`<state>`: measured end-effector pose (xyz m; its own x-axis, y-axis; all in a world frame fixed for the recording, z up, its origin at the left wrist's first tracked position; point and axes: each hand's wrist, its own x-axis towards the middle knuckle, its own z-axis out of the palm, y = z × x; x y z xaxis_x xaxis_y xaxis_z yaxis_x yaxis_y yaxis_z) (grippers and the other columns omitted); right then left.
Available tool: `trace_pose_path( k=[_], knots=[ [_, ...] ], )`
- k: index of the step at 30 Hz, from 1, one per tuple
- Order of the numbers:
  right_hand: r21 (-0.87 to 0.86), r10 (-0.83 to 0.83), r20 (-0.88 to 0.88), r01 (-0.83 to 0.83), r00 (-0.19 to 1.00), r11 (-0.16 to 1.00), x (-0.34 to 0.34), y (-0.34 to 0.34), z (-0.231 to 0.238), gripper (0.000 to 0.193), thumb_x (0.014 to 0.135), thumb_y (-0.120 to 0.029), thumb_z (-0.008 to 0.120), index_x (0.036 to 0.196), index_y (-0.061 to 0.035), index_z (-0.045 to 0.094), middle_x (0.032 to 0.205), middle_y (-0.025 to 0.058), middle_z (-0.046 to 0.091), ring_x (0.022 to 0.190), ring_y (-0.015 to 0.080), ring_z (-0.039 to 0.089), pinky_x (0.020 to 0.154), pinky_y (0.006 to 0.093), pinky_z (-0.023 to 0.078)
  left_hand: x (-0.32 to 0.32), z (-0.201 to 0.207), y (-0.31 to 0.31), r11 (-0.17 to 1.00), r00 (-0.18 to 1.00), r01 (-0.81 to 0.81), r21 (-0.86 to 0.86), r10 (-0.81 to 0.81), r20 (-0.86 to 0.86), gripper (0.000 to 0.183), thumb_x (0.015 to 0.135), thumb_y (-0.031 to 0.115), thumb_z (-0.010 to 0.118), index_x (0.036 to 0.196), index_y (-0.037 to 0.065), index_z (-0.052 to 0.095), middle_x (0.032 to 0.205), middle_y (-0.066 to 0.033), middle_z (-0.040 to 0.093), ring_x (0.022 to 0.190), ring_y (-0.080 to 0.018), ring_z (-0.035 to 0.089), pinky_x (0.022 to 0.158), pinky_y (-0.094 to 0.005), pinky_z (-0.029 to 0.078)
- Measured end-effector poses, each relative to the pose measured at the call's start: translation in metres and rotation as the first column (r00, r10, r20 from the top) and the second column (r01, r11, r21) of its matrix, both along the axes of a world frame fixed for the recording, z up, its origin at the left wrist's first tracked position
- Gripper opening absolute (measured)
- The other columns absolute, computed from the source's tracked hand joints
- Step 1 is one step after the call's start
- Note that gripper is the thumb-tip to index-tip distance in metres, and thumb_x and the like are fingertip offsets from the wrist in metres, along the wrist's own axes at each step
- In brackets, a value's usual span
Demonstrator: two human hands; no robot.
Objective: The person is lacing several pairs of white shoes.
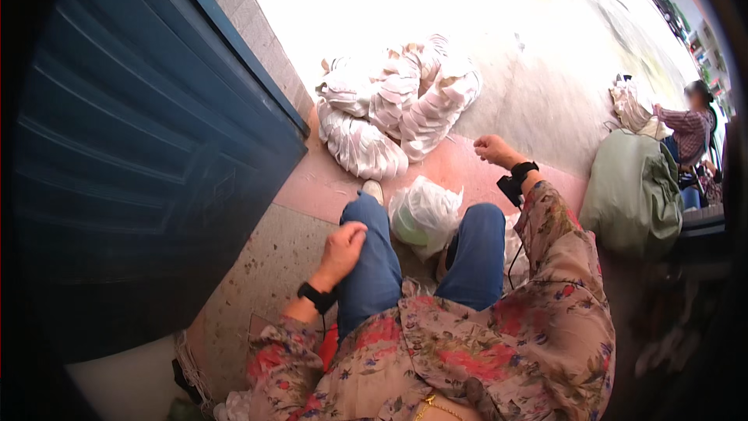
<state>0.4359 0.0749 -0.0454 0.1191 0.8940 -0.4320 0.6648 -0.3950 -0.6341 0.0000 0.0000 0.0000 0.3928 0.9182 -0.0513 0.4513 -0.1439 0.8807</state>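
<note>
The right hand hangs above the pink strip of floor, fingers bent inward; I cannot tell whether it pinches anything. The left hand is at the left knee, fingers curled, and what lies inside the curl is hidden. Each wrist wears a black band. Nearest the right hand, white bundles of layered material lie in a heap across the strip's far edge, and a shoe shows just before them. A white bag, something green showing through, stands between the knees by the strip's near edge. The blue door reaches the strip's left end; a green sack stands near its right end, with another person beyond.
</note>
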Motion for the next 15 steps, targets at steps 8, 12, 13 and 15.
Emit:
trace_pose_path(
  k=[8,12,13,15],
  knots=[
    [0.073,0.079,0.302,-0.106,0.950,0.992,-0.015,0.065,-0.055,0.025,0.073,-0.015,0.051,0.089,0.0009,0.062,0.088,0.0228,0.061,0.088,0.0365,0.057,0.079,0.0390,0.045,0.016,0.005,0.017,0.937,0.985,0.094,0.336,-0.040,-0.165,0.007,0.074,0.008,0.060,0.080,0.006,0.060,0.070,-0.0089,0.055,0.065,-0.0277,0.054,0.058,-0.0358,0.044],
    [0.039,0.159,0.227,-0.172,0.961,0.984,-0.035,0.059,-0.074,0.024,0.073,-0.015,0.051,0.088,-0.0002,0.062,0.087,0.0228,0.061,0.089,0.0360,0.057,0.079,0.0384,0.045,-0.005,0.000,0.015,0.987,0.995,0.022,0.158,-0.006,-0.101,0.008,0.074,0.008,0.061,0.082,0.006,0.059,0.068,-0.0083,0.053,0.064,-0.0264,0.054,0.057,-0.0346,0.043],
    [0.028,0.209,0.225,-0.220,0.952,0.975,-0.038,0.051,-0.078,0.023,0.073,-0.014,0.051,0.087,0.0001,0.062,0.086,0.0229,0.061,0.087,0.0352,0.058,0.078,0.0376,0.045,-0.008,0.002,0.014,0.993,0.996,0.021,0.118,-0.011,-0.092,0.008,0.075,0.008,0.061,0.083,0.006,0.059,0.068,-0.0081,0.052,0.063,-0.0258,0.053,0.057,-0.0343,0.043],
    [0.017,0.255,0.218,-0.265,0.942,0.964,-0.043,0.038,-0.081,0.023,0.073,-0.014,0.051,0.087,0.0003,0.062,0.085,0.0229,0.061,0.086,0.0344,0.059,0.077,0.0368,0.046,-0.006,0.001,0.016,0.992,0.995,0.020,0.122,-0.007,-0.104,0.011,0.075,0.008,0.061,0.085,0.006,0.059,0.069,-0.0079,0.052,0.063,-0.0253,0.052,0.057,-0.0340,0.042]
  ],
)
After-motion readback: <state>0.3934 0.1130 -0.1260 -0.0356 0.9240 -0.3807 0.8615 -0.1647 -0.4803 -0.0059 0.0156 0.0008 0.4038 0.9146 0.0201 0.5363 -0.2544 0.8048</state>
